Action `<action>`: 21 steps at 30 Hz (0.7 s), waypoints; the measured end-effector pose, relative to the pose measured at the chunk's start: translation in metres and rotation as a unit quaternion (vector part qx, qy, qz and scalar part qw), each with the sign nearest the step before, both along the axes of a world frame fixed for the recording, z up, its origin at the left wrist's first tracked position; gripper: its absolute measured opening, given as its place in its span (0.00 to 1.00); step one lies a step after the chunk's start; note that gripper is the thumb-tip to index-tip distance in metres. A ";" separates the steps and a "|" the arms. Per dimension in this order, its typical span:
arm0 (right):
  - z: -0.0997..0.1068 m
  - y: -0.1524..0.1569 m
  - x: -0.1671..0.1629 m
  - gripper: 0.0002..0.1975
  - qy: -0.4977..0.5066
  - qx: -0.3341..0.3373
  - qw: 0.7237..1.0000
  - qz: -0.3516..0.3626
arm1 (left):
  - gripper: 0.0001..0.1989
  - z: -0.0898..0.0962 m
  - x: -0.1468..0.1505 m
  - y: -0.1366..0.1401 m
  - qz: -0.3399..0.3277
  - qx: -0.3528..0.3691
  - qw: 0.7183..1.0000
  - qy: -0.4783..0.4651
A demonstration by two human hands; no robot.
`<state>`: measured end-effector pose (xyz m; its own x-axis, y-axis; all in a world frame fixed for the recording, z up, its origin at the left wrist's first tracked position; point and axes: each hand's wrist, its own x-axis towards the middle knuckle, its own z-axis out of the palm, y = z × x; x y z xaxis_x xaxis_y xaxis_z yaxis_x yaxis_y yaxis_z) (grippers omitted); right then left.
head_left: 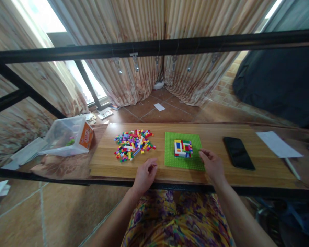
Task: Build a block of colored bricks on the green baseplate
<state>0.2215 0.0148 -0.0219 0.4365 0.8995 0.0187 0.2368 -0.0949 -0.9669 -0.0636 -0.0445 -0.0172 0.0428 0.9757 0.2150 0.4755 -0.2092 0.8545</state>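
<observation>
A green studded baseplate [171, 161] lies on the wooden board. On its middle stands a low block built of toy bricks [180, 153], white, blue, yellow and red on top. My right hand [214, 166] is closed, its thumb and forefinger at the baseplate's right edge, pinching there. My left hand [145, 175] rests near the board's front edge, left of the baseplate, with its fingers curled in. Whether a small piece is inside those fingers cannot be made out. Beyond it spreads a pile of loose bricks [134, 144] in many colours.
A black phone [238, 153] and white paper [278, 144] lie to the right. A clear plastic box [64, 137] with an orange label stands left of the wooden board [103, 164]. A black metal bar [154, 48] crosses in front of the curtains [134, 20].
</observation>
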 end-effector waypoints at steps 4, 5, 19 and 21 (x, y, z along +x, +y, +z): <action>0.000 0.006 -0.009 0.27 -0.085 -0.014 0.996 0.034 | 0.11 0.003 -0.014 -0.010 0.029 -0.012 0.999 0.009; -0.001 0.010 -0.012 0.29 -0.107 -0.022 0.993 0.041 | 0.11 0.003 -0.016 -0.011 0.031 -0.013 0.999 0.012; -0.014 0.020 -0.033 0.27 -0.197 -0.036 0.979 0.042 | 0.11 -0.005 -0.012 -0.009 0.039 -0.001 0.998 0.053; -0.013 0.019 -0.035 0.27 -0.203 -0.030 0.978 0.043 | 0.11 -0.006 -0.013 -0.008 0.041 -0.003 0.998 0.050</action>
